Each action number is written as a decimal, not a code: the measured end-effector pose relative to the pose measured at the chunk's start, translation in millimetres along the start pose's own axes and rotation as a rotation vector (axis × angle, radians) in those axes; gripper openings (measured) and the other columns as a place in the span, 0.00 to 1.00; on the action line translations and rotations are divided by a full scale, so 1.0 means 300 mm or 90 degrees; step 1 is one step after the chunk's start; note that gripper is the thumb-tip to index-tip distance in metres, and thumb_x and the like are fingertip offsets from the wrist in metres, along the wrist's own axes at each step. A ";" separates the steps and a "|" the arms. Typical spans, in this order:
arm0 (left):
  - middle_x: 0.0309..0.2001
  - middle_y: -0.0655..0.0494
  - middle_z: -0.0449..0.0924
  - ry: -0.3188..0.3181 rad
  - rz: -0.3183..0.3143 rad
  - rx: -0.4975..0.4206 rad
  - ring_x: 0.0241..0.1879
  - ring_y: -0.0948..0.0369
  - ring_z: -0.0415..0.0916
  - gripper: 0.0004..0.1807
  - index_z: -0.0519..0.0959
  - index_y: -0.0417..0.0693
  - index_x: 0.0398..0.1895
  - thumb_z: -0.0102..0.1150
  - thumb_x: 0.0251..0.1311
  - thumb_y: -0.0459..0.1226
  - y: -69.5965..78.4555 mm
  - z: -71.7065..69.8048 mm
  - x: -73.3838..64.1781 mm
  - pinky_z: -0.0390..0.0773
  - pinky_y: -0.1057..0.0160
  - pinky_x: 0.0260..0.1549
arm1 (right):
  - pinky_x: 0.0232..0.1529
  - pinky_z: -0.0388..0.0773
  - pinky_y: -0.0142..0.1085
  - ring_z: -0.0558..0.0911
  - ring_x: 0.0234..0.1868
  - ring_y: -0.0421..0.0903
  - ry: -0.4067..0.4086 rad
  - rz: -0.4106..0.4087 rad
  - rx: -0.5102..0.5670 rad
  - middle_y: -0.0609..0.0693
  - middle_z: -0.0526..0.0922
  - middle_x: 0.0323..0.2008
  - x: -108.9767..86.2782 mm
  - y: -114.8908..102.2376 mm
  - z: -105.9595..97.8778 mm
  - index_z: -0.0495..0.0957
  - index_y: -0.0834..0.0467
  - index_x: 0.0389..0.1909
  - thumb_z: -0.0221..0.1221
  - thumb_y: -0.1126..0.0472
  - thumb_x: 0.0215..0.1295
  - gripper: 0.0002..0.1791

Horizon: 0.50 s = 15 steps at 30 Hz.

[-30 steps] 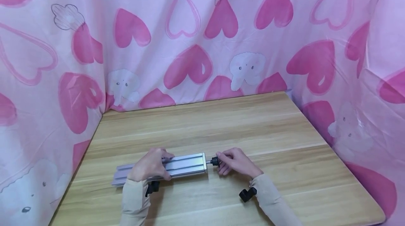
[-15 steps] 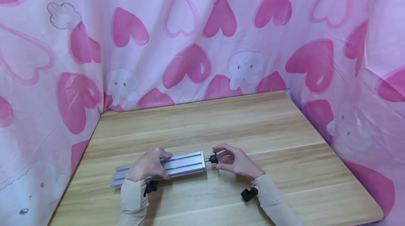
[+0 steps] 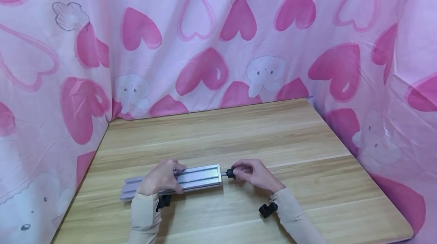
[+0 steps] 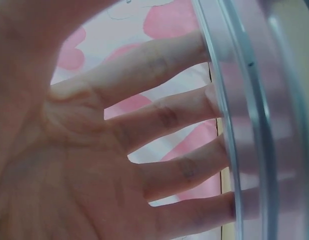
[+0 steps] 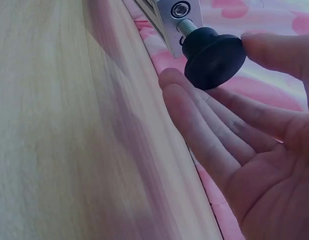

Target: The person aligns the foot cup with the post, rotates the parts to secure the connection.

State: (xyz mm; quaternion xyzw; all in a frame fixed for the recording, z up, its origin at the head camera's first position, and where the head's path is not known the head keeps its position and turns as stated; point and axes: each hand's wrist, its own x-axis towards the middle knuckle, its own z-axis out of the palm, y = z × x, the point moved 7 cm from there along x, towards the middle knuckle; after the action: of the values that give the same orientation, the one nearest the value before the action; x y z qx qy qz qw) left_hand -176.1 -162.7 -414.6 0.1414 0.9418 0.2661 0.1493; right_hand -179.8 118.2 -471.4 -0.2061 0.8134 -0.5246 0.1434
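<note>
Two hands stand apart: the left hand [image 3: 158, 177] grips the metal profile [image 3: 201, 175], thumb on its near side; the right hand [image 3: 255, 173] pinches the black knob [image 5: 214, 60] at its rim; the profile looks stiff, smooth and fairly heavy, best held by its long edges; both hands turn inward, over the wooden tabletop [image 3: 218, 134]; a threaded stud [image 5: 186, 26] joins knob to profile.

Metal profile [image 3: 201, 177]: silver-grey, dark lengthwise grooves; knob [image 5: 214, 59]: black, on a silver screw [image 5: 187, 27]. Bench [image 3: 218, 134]: light-brown wood grain, darker streaks. Curtain [image 3: 218, 43]: pale pink, printed with deep-pink hearts and white animals; sleeves [image 3: 145, 213]: beige.
</note>
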 end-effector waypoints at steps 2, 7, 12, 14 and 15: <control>0.52 0.43 0.84 0.000 -0.008 -0.003 0.46 0.55 0.79 0.40 0.85 0.40 0.53 0.84 0.24 0.32 -0.004 0.000 -0.001 0.82 0.51 0.50 | 0.45 0.84 0.33 0.88 0.37 0.46 -0.013 0.022 0.010 0.52 0.89 0.40 0.004 0.010 0.008 0.81 0.61 0.54 0.60 0.49 0.71 0.21; 0.51 0.44 0.83 -0.004 -0.014 -0.003 0.45 0.55 0.79 0.40 0.85 0.42 0.53 0.84 0.23 0.32 -0.011 0.004 -0.004 0.82 0.52 0.48 | 0.37 0.87 0.39 0.89 0.32 0.53 -0.047 0.060 0.073 0.58 0.89 0.32 0.012 0.029 0.032 0.82 0.65 0.47 0.54 0.48 0.75 0.22; 0.48 0.45 0.84 -0.001 -0.002 -0.006 0.43 0.56 0.78 0.39 0.86 0.41 0.52 0.84 0.23 0.32 -0.011 0.005 -0.004 0.81 0.53 0.47 | 0.37 0.87 0.40 0.89 0.34 0.54 -0.056 0.078 0.098 0.60 0.88 0.34 0.010 0.036 0.041 0.81 0.66 0.46 0.51 0.46 0.77 0.26; 0.48 0.45 0.84 0.002 0.004 -0.004 0.42 0.56 0.78 0.39 0.86 0.41 0.52 0.83 0.23 0.33 -0.011 0.002 -0.003 0.81 0.54 0.46 | 0.40 0.86 0.38 0.89 0.37 0.52 -0.053 0.074 0.088 0.60 0.88 0.38 0.007 0.033 0.039 0.80 0.65 0.51 0.51 0.46 0.77 0.26; 0.48 0.45 0.84 0.003 0.006 -0.004 0.42 0.56 0.78 0.39 0.86 0.41 0.52 0.83 0.23 0.33 -0.011 0.000 -0.003 0.81 0.54 0.46 | 0.42 0.86 0.36 0.88 0.39 0.51 -0.049 0.068 0.077 0.59 0.88 0.41 0.006 0.030 0.037 0.79 0.65 0.55 0.52 0.46 0.77 0.25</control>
State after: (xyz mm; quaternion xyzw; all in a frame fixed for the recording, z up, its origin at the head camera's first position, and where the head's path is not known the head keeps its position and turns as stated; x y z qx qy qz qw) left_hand -175.9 -165.7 -416.2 0.1447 0.9406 0.2702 0.1462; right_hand -177.9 111.7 -484.1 -0.1738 0.7838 -0.5561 0.2148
